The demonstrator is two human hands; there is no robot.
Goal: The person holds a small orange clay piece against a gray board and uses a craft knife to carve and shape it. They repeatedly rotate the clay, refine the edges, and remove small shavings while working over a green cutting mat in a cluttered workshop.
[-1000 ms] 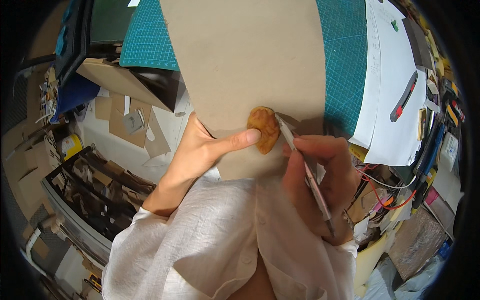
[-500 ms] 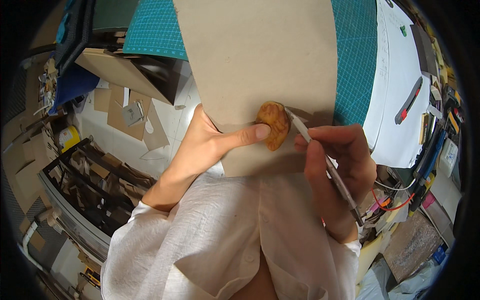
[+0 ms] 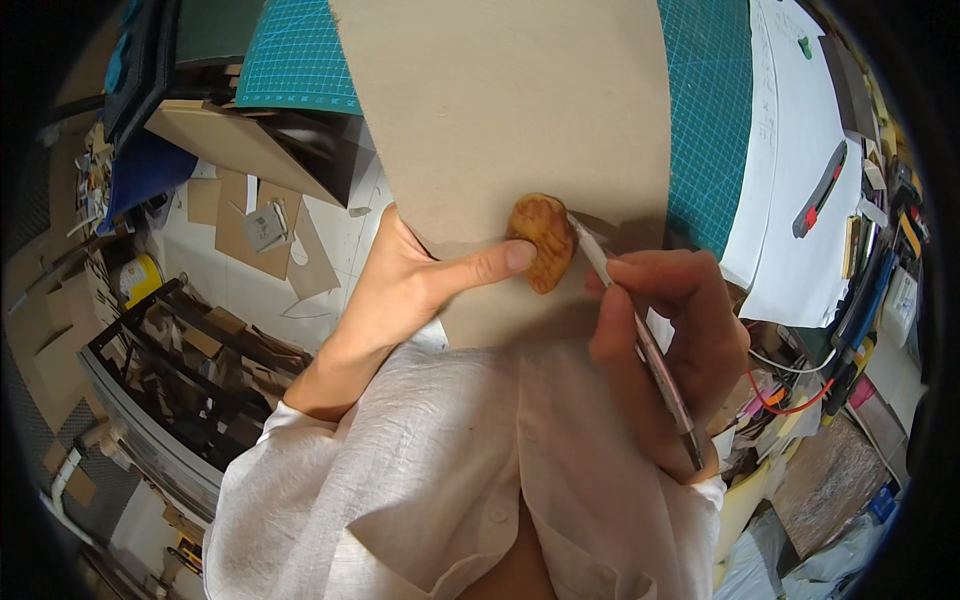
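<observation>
My left hand (image 3: 415, 280) grips a large beige card sheet (image 3: 490, 100), its fingers hidden underneath and its thumb pressing on a small amber-brown, mottled, lobed piece (image 3: 545, 245) lying on the sheet's near part. My right hand (image 3: 670, 340) holds a slim pale pen-like tool (image 3: 650, 355) in curled fingers, slanted, with its tip at the upper right edge of the amber piece. I cannot tell whether the tip touches the piece or the sheet.
A teal cutting mat (image 3: 705, 120) lies beneath. Right are white paper (image 3: 780, 200), a black-and-red craft knife (image 3: 820, 190), cables and tools. Left are a leaning board (image 3: 220, 140), cardboard scraps (image 3: 245, 240) on white tiles, a yellow can (image 3: 145, 280) and a dark rack (image 3: 170, 370).
The sheet, amber piece and both hands shifted right and up in the picture, then slightly back left. The thumb still presses the piece, and the tool's tip stays at its right edge.
</observation>
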